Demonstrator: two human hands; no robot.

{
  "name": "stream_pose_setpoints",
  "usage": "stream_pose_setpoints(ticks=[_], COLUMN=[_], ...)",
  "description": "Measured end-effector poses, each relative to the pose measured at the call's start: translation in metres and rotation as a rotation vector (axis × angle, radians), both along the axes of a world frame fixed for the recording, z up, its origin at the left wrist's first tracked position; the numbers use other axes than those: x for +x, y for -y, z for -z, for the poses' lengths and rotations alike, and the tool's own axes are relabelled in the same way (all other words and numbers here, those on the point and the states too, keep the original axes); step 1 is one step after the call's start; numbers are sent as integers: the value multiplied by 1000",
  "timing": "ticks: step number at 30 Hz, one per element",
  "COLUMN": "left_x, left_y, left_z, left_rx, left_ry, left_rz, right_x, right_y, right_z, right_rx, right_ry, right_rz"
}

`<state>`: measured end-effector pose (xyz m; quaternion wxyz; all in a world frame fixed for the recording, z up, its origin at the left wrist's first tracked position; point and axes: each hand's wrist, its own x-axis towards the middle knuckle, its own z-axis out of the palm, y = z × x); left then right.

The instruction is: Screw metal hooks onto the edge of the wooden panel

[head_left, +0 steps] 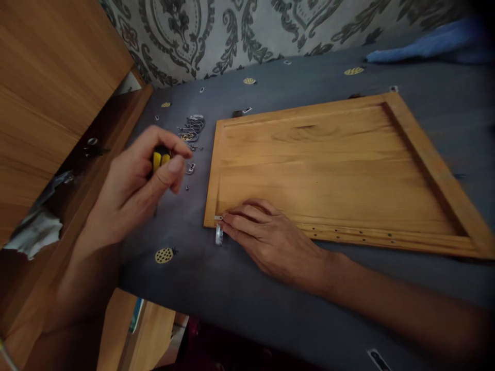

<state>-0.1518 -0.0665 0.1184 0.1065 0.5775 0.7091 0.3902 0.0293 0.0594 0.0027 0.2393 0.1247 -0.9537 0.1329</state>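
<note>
A framed wooden panel [309,165] with a recessed middle lies on the dark cloth. At its near left corner sits a small metal hinge [218,234], with one part on the frame and another hanging past the edge. My right hand [278,242] lies over the frame, its fingertips pressed together on the hinge. To the left, my left hand [135,180] is raised above the cloth, slightly blurred, and closed around a yellow and black screwdriver handle [160,159]. Most of this tool is hidden by the palm and fingers.
Small metal hardware [193,126] and a screw [187,188] lie on the cloth left of the panel. Scissors [93,147] and a crumpled wrapper [36,232] are on a wooden ledge at far left. Blue fabric [429,46] is at the back right, before a patterned wall.
</note>
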Motion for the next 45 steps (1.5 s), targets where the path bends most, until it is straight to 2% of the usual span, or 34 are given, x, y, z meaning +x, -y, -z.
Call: stream_pose_setpoints(ticks=[3, 5, 7, 9, 12, 15, 19, 26, 31, 34, 40, 45], left_x=[18, 32, 42, 49, 54, 54, 51, 47, 47, 46, 43, 43], left_y=[-13, -23, -30, -34, -30, -21, -15, -12, -10, -12, -18, -20], left_z=[-7, -7, -3, 5, 17, 23, 28, 36, 36, 37, 46, 47], left_rx=[229, 331, 460, 509, 485, 389, 277, 264, 185, 214, 480, 516], left_ry=[103, 91, 78, 91, 83, -48, -127, -197, -241, -244, -83, -17], left_rz=[-8, -97, -165, -179, -163, -180, -247, -263, -309, -236, -128, -113], right_x=[0, -1, -1, -2, -1, 0, 0, -1, -1, -2, -2, -1], right_y=[0, 0, 0, 0, 0, 0, 0, -1, 0, 0, 0, 0], right_z=[1, 1, 0, -1, 0, 2, 3, 2, 3, 3, 2, 1], right_rx=[9, 13, 13, 12, 8, 0, 13, 13, 8, 18, 25, 25], right_ry=[-23, -38, -64, -81, -58, -37, -53, -64, -71, -64, -47, -44], right_rz=[3, 2, 3, 4, 0, -3, -1, 5, 5, 12, 15, 10])
